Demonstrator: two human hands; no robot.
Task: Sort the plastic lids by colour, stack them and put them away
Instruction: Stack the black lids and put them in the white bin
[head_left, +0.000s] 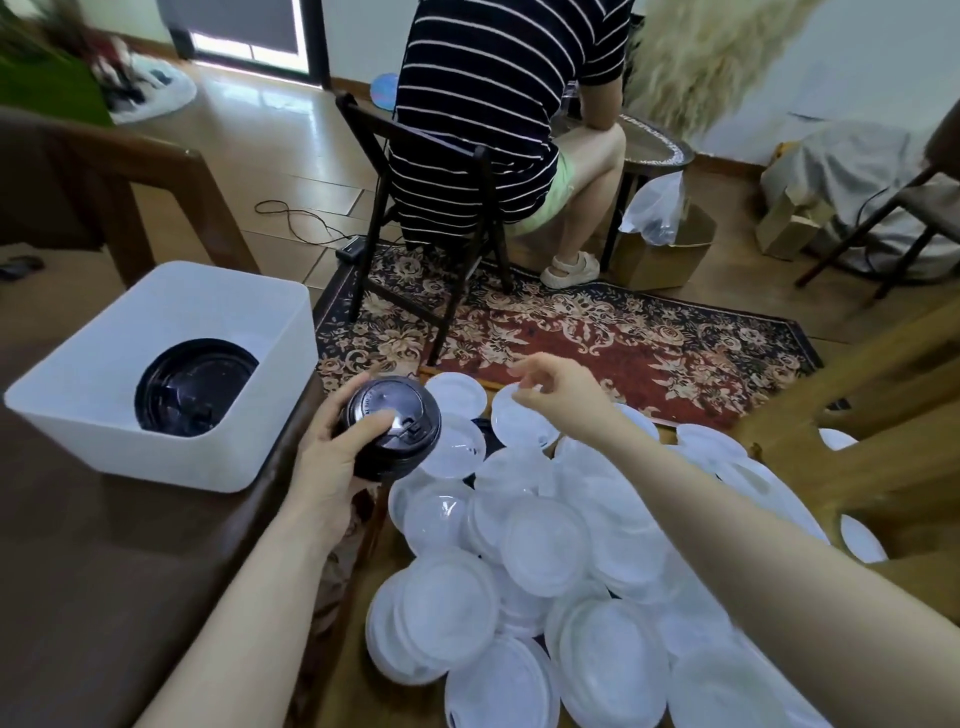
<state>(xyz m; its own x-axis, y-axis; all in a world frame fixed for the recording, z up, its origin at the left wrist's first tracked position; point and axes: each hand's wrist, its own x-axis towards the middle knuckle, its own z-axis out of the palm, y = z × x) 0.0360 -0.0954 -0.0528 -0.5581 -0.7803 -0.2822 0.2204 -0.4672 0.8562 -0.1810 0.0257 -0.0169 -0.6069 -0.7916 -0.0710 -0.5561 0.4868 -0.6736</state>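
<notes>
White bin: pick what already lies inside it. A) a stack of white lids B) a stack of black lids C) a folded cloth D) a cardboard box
B: a stack of black lids sits in the white bin, while the white lids lie loose outside it.

black lids: stacked, gripped in left hand
white lids: loose overlapping heap
bin: white, holds black stack
</notes>
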